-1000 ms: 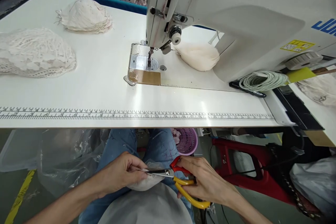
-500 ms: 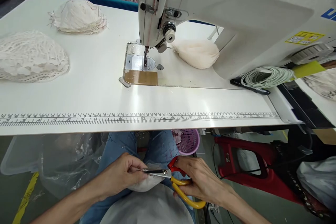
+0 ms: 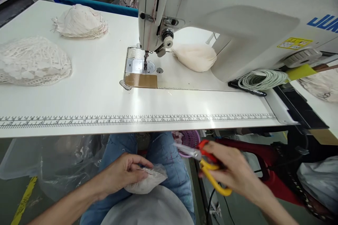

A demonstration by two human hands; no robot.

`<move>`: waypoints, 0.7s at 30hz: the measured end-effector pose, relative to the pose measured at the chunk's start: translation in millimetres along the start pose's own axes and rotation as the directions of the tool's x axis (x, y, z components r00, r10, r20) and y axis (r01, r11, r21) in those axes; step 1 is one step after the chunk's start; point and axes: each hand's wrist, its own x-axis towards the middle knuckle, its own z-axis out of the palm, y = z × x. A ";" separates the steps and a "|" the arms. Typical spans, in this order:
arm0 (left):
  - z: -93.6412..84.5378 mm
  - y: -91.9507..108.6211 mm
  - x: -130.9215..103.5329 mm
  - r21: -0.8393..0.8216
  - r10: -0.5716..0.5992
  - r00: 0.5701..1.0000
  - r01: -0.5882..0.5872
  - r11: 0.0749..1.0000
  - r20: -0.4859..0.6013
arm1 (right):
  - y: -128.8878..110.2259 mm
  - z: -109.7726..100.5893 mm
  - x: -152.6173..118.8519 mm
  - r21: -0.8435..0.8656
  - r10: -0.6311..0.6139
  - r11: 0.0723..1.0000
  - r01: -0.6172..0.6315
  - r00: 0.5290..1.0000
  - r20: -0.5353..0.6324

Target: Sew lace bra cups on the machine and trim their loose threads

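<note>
White fabric piece [image 3: 149,183], sheer and softly cupped, sits over the person's denim-clad lap [image 3: 169,160], just below the front edge of the surface [image 3: 87,102] as the head view shows it, pinched between the thumb and fingers of the left hand [image 3: 129,173]. Off to the other side, the right hand [image 3: 227,164] is closed round the red-and-yellow handles of the scissors [image 3: 196,154]; their blades stand clear of the cloth, too blurred for me to tell whether they're parted. With cloth this thin, I'd say the pinch should keep the edge flat and lightly taut, fingertips tucked back from the blade line. Using only the blade tips, level with the edge, ought to spare the cloth from nicks, and those points are best kept off the denim.
</note>
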 end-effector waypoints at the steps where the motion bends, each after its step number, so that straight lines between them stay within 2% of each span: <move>1: -0.3 -0.4 0.0 0.005 0.000 1.000 0.000 1.000 -0.002 | 4.7 -13.2 3.6 -0.036 0.037 0.999 -0.038 0.999 -0.012; 3: -0.1 -0.6 -0.2 0.018 0.000 1.000 0.000 1.000 0.001 | 17.6 -38.4 14.0 -0.143 0.097 0.984 -0.106 0.993 -0.068; 5: 0.6 -0.3 -0.9 0.017 0.008 1.000 -0.009 1.000 0.007 | 34.9 -60.3 27.5 -0.263 0.100 0.958 -0.117 0.992 -0.077; 9: 0.1 -2.4 -3.3 0.010 0.048 0.999 -0.048 0.999 0.009 | 73.6 -91.9 52.9 -0.413 -0.034 0.910 0.025 0.999 -0.016; 12: -2.5 -7.2 -4.8 0.006 0.062 0.998 -0.062 0.998 -0.005 | 82.0 -99.9 60.6 -0.505 -0.093 0.859 0.082 0.996 0.004; 13: -3.5 -9.0 -4.7 0.007 0.067 0.998 -0.067 0.998 -0.009 | 75.6 -97.3 60.0 -0.548 -0.091 0.835 0.055 0.995 -0.039; 15: -4.8 -12.1 -2.6 0.024 0.081 0.997 -0.081 0.996 -0.013 | 47.7 -81.4 55.0 -0.609 -0.105 0.792 -0.039 0.974 -0.199; 16: -5.0 -13.2 -0.5 0.045 0.088 0.996 -0.088 0.995 -0.013 | 28.1 -67.5 51.6 -0.593 -0.099 0.801 -0.086 0.957 -0.272; 17: -4.6 -13.8 2.1 0.070 0.097 0.995 -0.096 0.993 -0.013 | 6.9 -50.2 48.3 -0.528 -0.155 0.849 -0.029 0.941 -0.301; 19: -2.5 -13.4 7.6 0.109 0.117 0.993 -0.116 0.987 -0.009 | -32.8 -8.8 44.6 -0.236 -0.164 0.962 0.138 0.982 -0.095; 21: 0.5 -11.5 10.9 0.108 0.151 0.988 -0.151 0.983 0.004 | -58.1 32.6 46.2 -0.003 -0.123 0.992 0.124 0.987 0.099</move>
